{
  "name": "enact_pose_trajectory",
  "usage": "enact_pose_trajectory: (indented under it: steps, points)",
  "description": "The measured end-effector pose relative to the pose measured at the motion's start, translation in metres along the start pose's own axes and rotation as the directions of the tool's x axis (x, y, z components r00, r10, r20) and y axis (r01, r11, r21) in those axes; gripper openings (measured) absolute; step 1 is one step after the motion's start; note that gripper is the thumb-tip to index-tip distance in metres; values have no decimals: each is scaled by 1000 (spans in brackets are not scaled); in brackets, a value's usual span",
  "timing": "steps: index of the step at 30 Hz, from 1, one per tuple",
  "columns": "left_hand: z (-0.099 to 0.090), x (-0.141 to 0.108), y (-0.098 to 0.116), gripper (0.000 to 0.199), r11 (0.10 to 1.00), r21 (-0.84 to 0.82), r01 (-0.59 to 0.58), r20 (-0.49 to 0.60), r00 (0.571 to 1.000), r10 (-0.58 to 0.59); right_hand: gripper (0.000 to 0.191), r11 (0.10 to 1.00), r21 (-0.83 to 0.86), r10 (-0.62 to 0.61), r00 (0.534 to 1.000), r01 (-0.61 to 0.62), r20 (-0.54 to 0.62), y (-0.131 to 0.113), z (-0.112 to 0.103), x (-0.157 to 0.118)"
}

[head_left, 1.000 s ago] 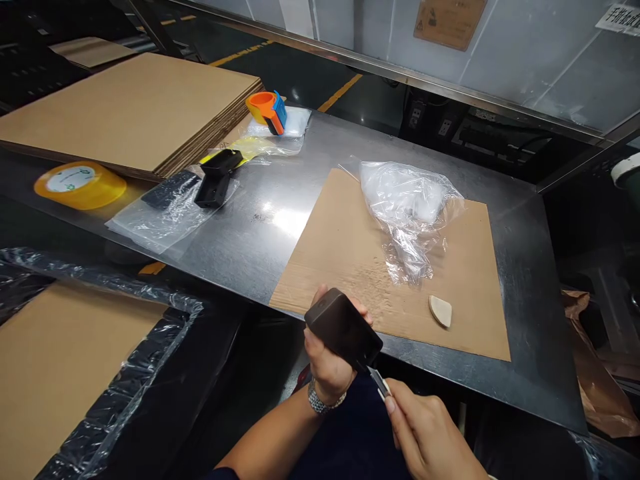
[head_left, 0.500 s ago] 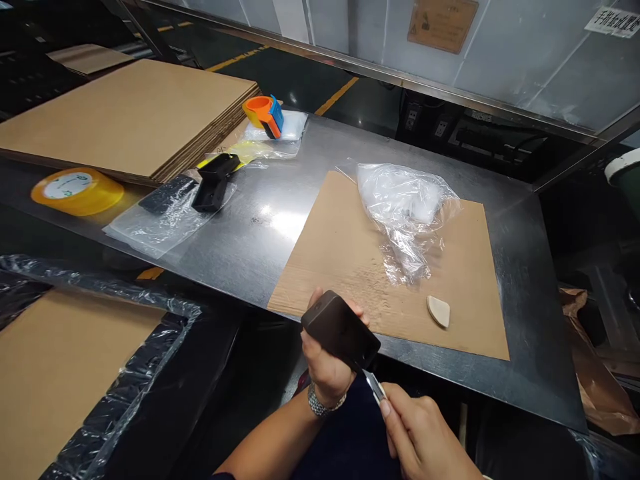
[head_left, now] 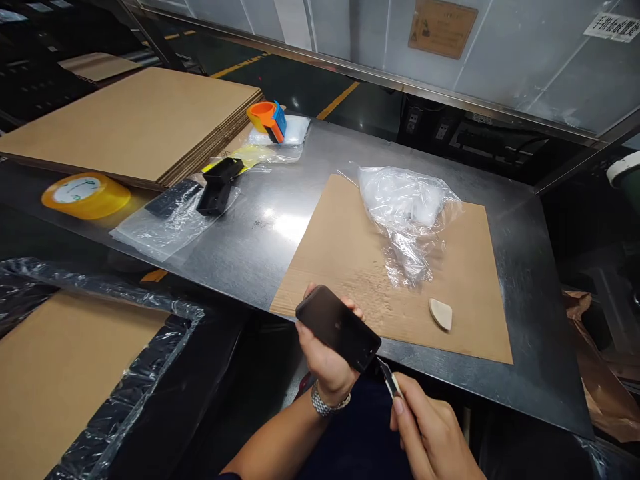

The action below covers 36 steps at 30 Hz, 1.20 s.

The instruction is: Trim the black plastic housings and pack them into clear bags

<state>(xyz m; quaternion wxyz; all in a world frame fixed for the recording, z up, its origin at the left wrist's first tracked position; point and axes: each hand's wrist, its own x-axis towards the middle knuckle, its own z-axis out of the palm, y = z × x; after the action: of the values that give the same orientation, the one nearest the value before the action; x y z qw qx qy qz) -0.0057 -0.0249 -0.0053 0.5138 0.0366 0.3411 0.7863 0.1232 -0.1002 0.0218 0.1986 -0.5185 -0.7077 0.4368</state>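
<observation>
Left hand (head_left: 326,368) is gripping a black case (head_left: 339,327); right hand (head_left: 431,427) is pinching a knife (head_left: 389,378) (pointing toward the case).

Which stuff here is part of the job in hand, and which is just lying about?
In use:
dark rectangular part, left hand
bladed tool, right hand

Probably just lying about:
clear plastic bag
pale wedge-shaped piece
yellow tape roll
orange-and-blue tape dispenser
cardboard stack

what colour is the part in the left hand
The part is very dark, black or blackish brown; the head view shows it.
</observation>
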Motion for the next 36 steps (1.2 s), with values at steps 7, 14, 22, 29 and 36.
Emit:
enact_pose_trajectory:
  steps: [7,14,22,29,36]
  points:
    - [0,-3,3,41,993,-1,118,1,993,-118,16,982,-78,-181,979,174,-93,4,1,5]
    - [1,-11,0,50,904,115,411,-36,912,-410,19,918,-98,-397,896,385,-196,16,8,24]
    - [2,-9,-6,54,769,128,627,-216,774,-596,13,703,-462,-693,666,540,-276,24,22,28]
    - [3,-4,-5,56,785,110,610,-186,788,-587,21,846,-236,-532,786,478,-315,24,26,25]
    - [3,-7,-3,48,903,41,428,-149,896,-418,30,960,-177,-262,917,216,-301,13,13,7]
